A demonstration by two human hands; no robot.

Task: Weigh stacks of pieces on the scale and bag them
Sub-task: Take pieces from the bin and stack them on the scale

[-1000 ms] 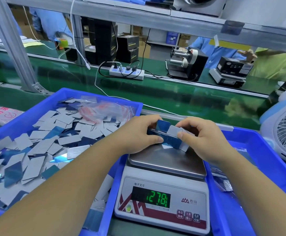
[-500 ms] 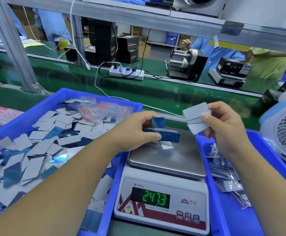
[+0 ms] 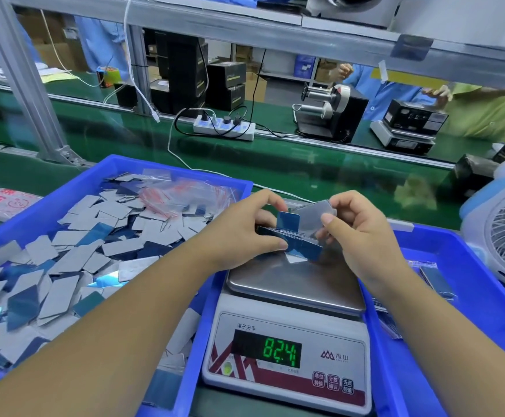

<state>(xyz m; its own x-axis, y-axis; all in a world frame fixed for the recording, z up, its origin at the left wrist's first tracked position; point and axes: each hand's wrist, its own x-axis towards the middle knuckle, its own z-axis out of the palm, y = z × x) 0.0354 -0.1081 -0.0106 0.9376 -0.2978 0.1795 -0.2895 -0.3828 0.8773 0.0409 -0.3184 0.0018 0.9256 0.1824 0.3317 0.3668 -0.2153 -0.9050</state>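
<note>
Now, working left to right: the blue bin (image 3: 16, 233) is holding loose pieces (image 3: 73, 260), and the left hand (image 3: 245, 233) is gripping the stack (image 3: 293, 240) over the scale (image 3: 290, 341), thumb on its near edge, its long axis running left to right. The right hand (image 3: 356, 236) is pinching a few grey pieces (image 3: 313, 216) just right of and above the stack, seemingly touching it, though blur is making that hard to confirm. The display (image 3: 281, 352) is reading 82.4.
</note>
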